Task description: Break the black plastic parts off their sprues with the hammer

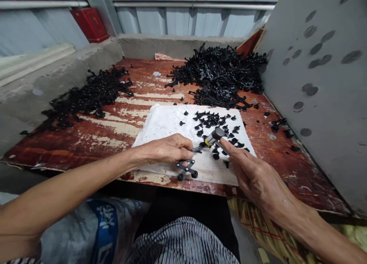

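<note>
My left hand [174, 148] is closed on a black scissor-like linkage [187, 167] of crossed bars with round ends, over the front of a white cloth-like sheet [163, 126]. My right hand [252, 168] grips the handle of a small hammer [214, 136], its dark head with a yellow band close to the linkage's far end. Whether the hammer touches the linkage I cannot tell. Around and beyond the hammer, several small black pegs with round, flat heads [210, 119] lie scattered on the sheet.
A large heap of black parts [220, 73] covers the back right of the worn red-brown board [134, 107]. Another black pile [91, 94] lies along the left edge. A grey spotted panel [321, 84] walls the right side. Loose black pieces [279, 124] lie beside it.
</note>
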The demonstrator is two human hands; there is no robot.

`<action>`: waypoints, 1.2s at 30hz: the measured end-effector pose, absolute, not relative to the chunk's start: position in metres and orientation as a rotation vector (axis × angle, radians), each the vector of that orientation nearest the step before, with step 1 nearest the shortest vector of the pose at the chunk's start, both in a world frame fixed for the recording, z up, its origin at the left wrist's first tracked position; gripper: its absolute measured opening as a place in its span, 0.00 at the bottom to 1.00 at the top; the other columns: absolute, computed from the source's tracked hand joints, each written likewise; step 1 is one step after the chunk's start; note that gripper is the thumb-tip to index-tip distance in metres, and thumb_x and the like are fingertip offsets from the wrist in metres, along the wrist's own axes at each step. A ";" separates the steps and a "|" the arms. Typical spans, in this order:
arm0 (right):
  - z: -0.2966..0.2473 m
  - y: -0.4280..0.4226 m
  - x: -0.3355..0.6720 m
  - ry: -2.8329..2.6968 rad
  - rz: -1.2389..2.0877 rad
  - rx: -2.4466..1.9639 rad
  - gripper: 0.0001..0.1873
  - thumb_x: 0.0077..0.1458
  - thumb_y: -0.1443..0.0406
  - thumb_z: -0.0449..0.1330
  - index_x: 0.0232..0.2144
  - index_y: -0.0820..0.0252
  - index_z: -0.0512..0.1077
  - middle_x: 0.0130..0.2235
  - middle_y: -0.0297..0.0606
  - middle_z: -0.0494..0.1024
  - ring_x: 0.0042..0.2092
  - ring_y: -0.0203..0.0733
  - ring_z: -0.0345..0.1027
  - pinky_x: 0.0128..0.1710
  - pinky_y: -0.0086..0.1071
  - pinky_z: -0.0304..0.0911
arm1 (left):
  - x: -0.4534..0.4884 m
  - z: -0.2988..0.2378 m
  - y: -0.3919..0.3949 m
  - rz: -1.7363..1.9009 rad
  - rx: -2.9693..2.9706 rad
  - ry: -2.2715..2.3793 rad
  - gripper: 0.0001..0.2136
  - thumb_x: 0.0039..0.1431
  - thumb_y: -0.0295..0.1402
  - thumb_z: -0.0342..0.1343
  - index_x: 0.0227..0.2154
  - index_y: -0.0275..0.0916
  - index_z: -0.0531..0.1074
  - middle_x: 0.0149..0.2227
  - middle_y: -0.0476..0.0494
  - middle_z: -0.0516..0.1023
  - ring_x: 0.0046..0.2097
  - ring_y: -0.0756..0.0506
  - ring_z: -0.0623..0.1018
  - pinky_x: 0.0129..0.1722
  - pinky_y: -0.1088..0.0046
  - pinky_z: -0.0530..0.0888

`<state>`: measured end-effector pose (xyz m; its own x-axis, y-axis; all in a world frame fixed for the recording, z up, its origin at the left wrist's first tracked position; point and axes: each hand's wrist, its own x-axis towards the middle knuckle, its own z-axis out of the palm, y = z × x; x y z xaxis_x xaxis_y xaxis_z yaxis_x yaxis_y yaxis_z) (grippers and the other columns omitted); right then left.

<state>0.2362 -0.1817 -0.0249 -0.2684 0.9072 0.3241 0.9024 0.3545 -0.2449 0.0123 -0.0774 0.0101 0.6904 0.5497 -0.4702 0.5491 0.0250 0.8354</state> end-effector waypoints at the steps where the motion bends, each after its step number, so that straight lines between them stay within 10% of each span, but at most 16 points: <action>1: -0.025 -0.183 0.237 -2.206 0.037 -1.572 0.32 0.56 0.74 0.47 0.63 0.58 0.58 0.31 0.38 0.75 0.25 0.36 0.66 0.24 0.30 0.66 | 0.015 0.010 -0.077 -0.007 1.649 0.920 0.07 0.52 0.29 0.52 0.20 0.36 0.66 0.19 0.53 0.66 0.20 0.55 0.59 0.20 0.76 0.54; 36: -0.037 -0.201 0.229 -2.009 0.196 -1.373 0.34 0.60 0.75 0.50 0.66 0.48 0.53 0.55 0.44 0.75 0.53 0.47 0.72 0.47 0.38 0.72 | 0.003 0.006 -0.075 0.041 1.454 0.949 0.07 0.56 0.30 0.54 0.24 0.34 0.67 0.20 0.53 0.66 0.17 0.58 0.56 0.18 0.78 0.52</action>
<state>0.2293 -0.2006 -0.0373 -0.2061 0.8685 0.4509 0.7650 0.4303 -0.4792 0.0034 -0.0748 0.0059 0.6514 0.5566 -0.5156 0.5095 0.1826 0.8409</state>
